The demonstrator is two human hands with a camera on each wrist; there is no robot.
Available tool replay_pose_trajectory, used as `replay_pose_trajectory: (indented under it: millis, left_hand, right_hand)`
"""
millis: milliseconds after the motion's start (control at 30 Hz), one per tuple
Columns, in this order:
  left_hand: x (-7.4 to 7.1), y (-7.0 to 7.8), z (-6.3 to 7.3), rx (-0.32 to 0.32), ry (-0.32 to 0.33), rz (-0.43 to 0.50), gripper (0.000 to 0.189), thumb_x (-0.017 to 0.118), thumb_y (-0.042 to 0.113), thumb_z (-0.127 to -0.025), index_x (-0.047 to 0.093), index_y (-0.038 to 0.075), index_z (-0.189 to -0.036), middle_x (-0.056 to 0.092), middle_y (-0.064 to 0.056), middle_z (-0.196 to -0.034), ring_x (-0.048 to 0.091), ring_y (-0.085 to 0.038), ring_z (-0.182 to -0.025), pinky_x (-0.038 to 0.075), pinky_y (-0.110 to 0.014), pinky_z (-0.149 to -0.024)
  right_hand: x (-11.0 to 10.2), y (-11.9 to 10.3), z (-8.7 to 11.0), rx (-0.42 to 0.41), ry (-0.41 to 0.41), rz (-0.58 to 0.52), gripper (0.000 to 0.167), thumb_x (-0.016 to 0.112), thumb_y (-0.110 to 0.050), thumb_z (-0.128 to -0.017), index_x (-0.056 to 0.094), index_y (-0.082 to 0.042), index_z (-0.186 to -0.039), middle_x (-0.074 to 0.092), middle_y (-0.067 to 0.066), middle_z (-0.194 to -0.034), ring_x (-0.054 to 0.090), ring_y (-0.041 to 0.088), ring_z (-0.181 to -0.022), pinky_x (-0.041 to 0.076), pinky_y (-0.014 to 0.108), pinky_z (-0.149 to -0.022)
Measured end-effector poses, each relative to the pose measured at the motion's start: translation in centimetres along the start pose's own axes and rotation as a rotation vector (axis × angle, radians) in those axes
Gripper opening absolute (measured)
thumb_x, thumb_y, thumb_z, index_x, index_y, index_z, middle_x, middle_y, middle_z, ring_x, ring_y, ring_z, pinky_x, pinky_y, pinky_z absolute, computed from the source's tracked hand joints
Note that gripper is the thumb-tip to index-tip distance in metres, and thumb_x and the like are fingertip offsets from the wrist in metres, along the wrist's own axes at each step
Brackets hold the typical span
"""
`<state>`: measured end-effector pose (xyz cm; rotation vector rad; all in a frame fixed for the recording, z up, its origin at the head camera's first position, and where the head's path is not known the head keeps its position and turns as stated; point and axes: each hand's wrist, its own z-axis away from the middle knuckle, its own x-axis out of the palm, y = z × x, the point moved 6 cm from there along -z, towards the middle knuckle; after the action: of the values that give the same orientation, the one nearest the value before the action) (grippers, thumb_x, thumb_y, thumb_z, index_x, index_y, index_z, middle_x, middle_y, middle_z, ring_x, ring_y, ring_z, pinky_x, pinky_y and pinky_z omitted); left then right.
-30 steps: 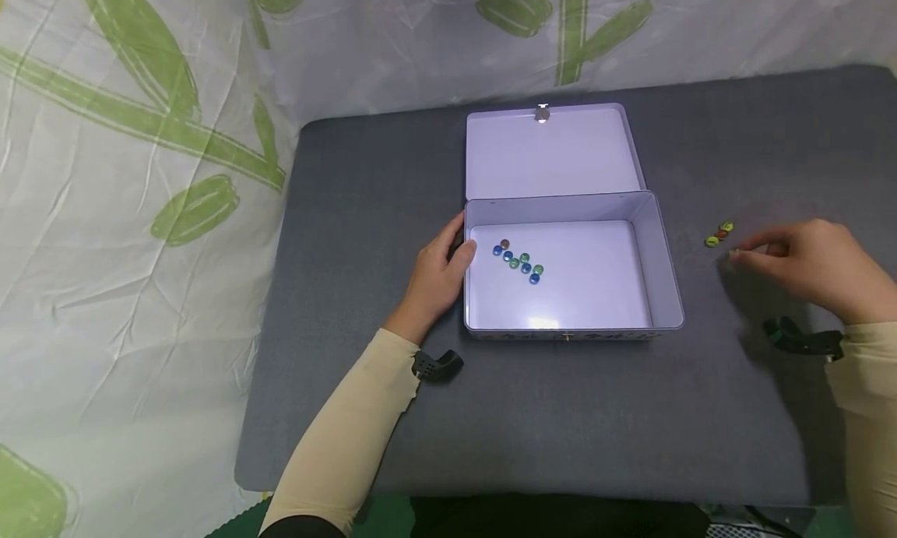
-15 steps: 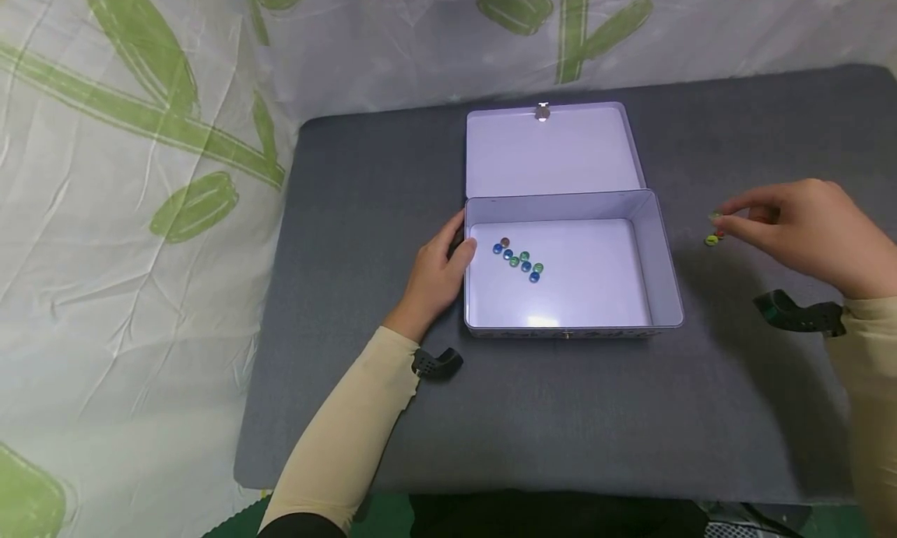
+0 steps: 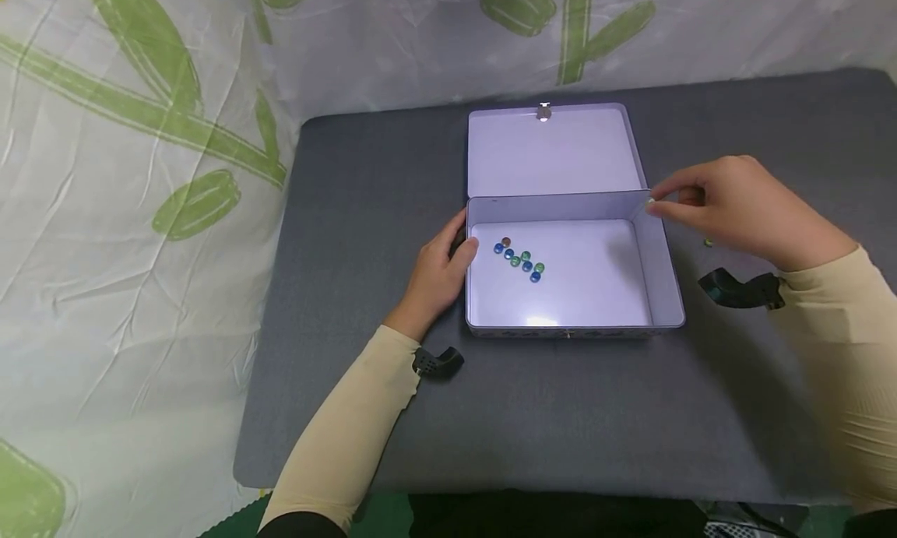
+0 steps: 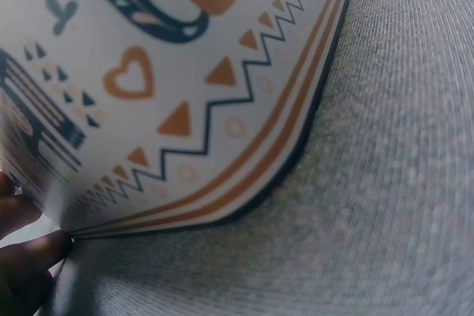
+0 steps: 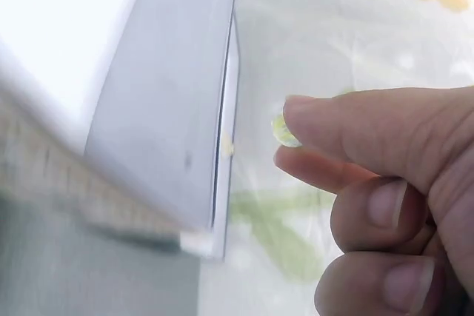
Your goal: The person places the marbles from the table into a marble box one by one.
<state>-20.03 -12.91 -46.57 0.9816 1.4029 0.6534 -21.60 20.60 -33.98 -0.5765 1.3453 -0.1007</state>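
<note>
A tin box (image 3: 571,312) with a pale lilac inside stands on the table, its lid (image 3: 554,152) hinged back behind it. My left hand (image 3: 434,277) holds its left wall, thumb at the rim and fingers along the outside. In the left wrist view, fingertips (image 4: 37,249) touch the patterned outer side near the bottom edge. Several marbles (image 3: 527,266), blue, green and one brownish, lie on the box floor at left. My right hand (image 3: 743,207) is at the box's back right corner. Between thumb and index finger it pinches a clear yellow-green marble (image 5: 284,131).
A yellow-green marble (image 3: 708,243) lies on the grey table (image 3: 364,180) right of the box, partly covered by my right hand. A metal clasp (image 3: 543,112) sits on the lid's far edge. A white sheet with green leaf prints (image 3: 392,47) hangs behind the table.
My right hand has picked up a yellow-green marble from the small row at the right and carried it left to the box's corner. The left hand stays in place.
</note>
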Motion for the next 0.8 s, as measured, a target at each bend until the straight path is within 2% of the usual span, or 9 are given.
replay_pose_trajectory:
  millis: [67, 367, 800]
  left_hand:
    - [0.0, -0.1, 0.0, 0.004, 0.005, -0.002, 0.067, 0.044, 0.042, -0.103, 0.042, 0.009, -0.161, 0.049, -0.012, -0.161, 0.047, -0.025, -0.148, 0.036, -0.043, -0.123]
    - [-0.1, -0.1, -0.2, 0.012, 0.001, 0.002, 0.066, 0.045, 0.041, -0.103, 0.042, 0.01, -0.162, 0.052, -0.012, -0.159, 0.051, -0.025, -0.145, 0.038, -0.043, -0.121]
    - [-0.1, -0.2, -0.2, 0.017, -0.001, -0.012, 0.068, 0.044, 0.043, -0.102, 0.043, 0.01, -0.162, 0.054, -0.012, -0.157, 0.054, -0.025, -0.142, 0.039, -0.042, -0.12]
  right_hand:
    - [0.5, -0.9, -0.6, -0.024, -0.016, -0.014, 0.028, 0.073, -0.026, -0.101, 0.079, -0.006, -0.118, 0.052, 0.0, -0.063, 0.036, 0.012, -0.051, 0.032, 0.03, -0.049]
    - [3.0, -5.4, -3.1, -0.169, -0.077, -0.029, 0.016, 0.076, -0.017, -0.097, 0.082, -0.007, -0.109, 0.048, 0.0, -0.062, 0.041, 0.015, -0.057, 0.032, 0.029, -0.051]
    - [7.3, -9.4, -6.6, -0.28, -0.199, -0.009, 0.014, 0.075, -0.012, -0.096, 0.083, -0.005, -0.105, 0.048, 0.0, -0.061, 0.043, 0.015, -0.061, 0.038, 0.033, -0.062]
